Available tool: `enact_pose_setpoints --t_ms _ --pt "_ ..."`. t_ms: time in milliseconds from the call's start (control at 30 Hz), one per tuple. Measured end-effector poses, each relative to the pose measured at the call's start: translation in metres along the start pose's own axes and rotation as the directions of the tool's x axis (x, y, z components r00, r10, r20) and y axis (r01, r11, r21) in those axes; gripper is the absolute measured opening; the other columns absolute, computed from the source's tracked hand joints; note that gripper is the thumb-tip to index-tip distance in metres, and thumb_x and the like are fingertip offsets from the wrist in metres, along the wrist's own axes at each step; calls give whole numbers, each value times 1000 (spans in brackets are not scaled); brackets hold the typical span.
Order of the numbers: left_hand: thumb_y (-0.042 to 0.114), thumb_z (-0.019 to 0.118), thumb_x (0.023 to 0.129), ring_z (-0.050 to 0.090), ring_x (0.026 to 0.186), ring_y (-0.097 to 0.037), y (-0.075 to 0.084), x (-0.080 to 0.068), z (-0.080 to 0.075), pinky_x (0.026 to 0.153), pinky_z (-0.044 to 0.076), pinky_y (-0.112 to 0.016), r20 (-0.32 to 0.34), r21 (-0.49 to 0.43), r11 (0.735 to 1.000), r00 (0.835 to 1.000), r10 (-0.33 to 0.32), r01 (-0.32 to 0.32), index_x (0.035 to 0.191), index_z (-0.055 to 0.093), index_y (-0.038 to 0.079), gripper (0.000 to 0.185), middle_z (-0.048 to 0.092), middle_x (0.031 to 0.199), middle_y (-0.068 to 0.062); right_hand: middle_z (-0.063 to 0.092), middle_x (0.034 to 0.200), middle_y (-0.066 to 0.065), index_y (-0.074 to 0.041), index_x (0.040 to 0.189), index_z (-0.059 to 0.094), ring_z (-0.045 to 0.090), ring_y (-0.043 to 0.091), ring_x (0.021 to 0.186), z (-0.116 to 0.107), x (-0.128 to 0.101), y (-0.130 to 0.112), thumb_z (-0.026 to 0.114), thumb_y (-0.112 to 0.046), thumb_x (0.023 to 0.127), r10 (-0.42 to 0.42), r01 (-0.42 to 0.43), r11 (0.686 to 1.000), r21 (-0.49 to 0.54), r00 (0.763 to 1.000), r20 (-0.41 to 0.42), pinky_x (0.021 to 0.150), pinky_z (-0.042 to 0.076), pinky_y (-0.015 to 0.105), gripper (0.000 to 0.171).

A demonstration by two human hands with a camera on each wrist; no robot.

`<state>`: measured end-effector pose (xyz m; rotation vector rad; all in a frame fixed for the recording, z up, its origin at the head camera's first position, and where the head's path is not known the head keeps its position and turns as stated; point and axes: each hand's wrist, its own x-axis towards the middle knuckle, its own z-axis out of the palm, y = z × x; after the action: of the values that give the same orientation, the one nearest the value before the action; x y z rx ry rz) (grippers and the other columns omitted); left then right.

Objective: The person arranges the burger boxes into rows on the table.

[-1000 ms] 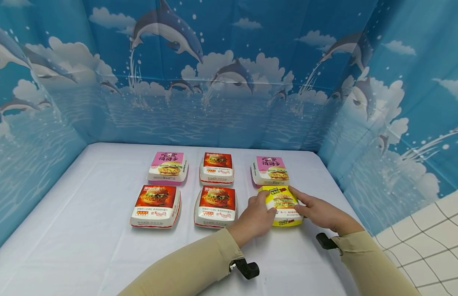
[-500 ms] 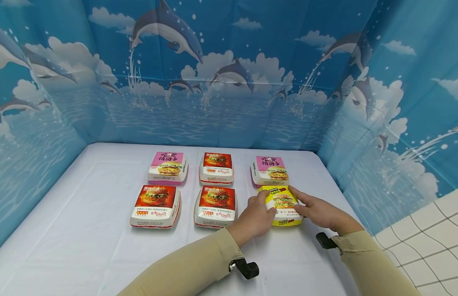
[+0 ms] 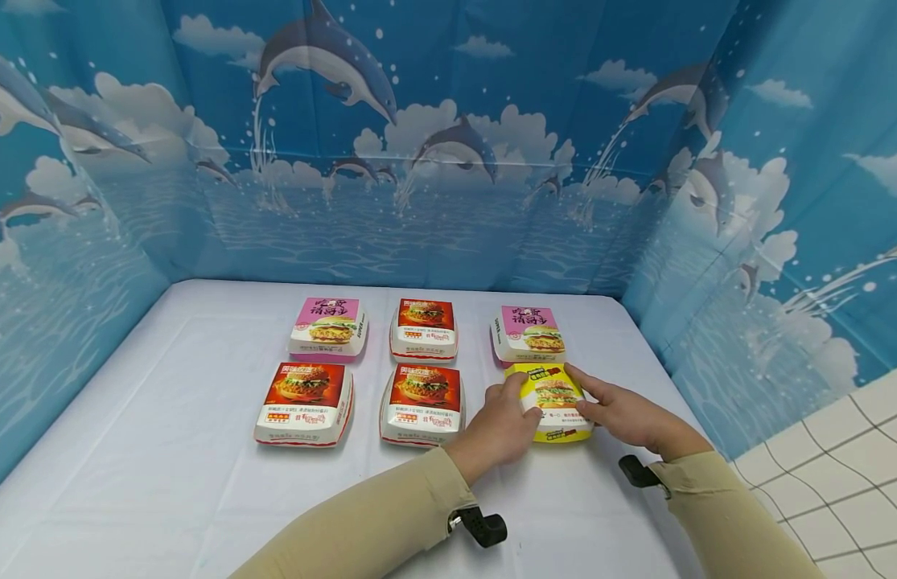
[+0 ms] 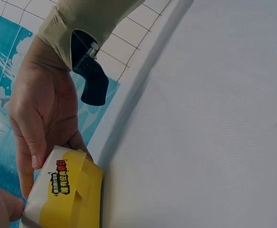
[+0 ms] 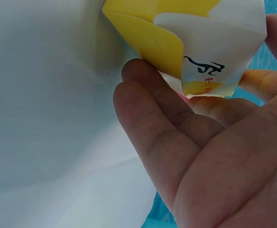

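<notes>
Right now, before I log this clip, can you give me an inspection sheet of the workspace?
Surface: white tablecloth, slightly wrinkled.
Job's things: yellow burger box, closed, front row right end.
Clutter: two pink boxes, three red boxes, in two rows.
Grippers: left hand and right hand touch the yellow box's two sides.
Cables: nothing seen; black wrist mounts.
Surroundings: dolphin-print backdrop; tiled floor.
</notes>
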<state>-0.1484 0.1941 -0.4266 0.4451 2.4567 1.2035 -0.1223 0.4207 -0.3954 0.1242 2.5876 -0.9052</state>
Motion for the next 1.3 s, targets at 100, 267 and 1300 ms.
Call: enact_pose_setpoints --t_ms 100,267,1300 --pt "42 61 105 60 109 -26 0 0 0 104 52 -48 -3 9 1000 1000 -1 1 161 35 31 62 42 157 -13 15 174 27 -30 170 10 27 56 153 0 0 0 51 -40 110 1 -1 1000 -2 1000 0 115 33 75 74" --pt "42 61 105 60 108 -26 0 0 0 103 52 -48 -4 13 1000 1000 -4 4 161 36 32 62 42 158 -13 16 173 28 -30 170 9 26 57 154 0 0 -1 51 -41 110 3 -3 1000 -6 1000 0 115 33 75 74" --pt "43 62 104 60 112 -28 -1 -1 1 107 51 -50 -15 5 1000 1000 -5 5 162 35 32 64 42 159 -14 15 174 27 -29 171 10 17 58 156 0 0 1 53 -45 108 -20 19 1000 -18 1000 -15 117 27 76 78"
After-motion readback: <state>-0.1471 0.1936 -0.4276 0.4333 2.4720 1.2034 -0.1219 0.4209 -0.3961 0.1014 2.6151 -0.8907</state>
